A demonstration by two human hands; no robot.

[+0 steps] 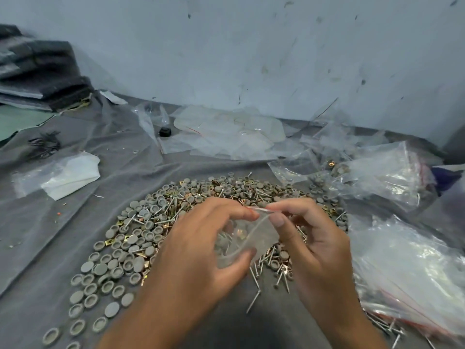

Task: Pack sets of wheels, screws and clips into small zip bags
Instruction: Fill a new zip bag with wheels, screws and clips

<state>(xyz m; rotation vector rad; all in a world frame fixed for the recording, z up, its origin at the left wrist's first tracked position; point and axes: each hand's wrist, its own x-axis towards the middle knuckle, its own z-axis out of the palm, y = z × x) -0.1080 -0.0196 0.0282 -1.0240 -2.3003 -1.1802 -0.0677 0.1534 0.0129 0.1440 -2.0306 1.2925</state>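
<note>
A small clear zip bag (254, 235) with a red strip at its mouth hangs between my hands above the pile; grey wheels and a brass clip show through it. My left hand (201, 248) grips the bag from the left, thumb under it and fingers at the top edge. My right hand (309, 238) pinches the bag's top edge between thumb and forefinger. Beneath them spreads a heap of grey wheels (120, 253), silver screws (259, 275) and brass clips (109, 242) on the grey cloth (83, 217).
Clear plastic bags lie at the right (407, 268), the far right (382, 172) and along the back (226, 132). A white paper in plastic (68, 177) lies at the left. Dark folded stacks (37, 74) sit at the far left by the wall.
</note>
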